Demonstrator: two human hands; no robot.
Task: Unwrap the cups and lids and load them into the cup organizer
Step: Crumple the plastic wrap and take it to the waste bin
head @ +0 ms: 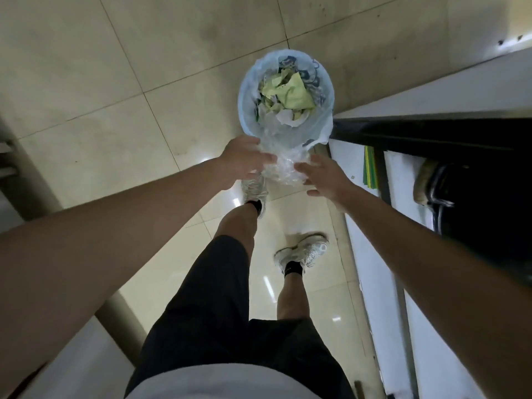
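Plastic wrap (283, 168), clear and crumpled, hangs at frame centre just below the lined bin (285, 95). It looks weightless, soft and slippery; bunching it tight would control it best. The left hand (244, 162) curls its fingers on the wad; the right hand (322, 177), fingers spread, touches its edge.
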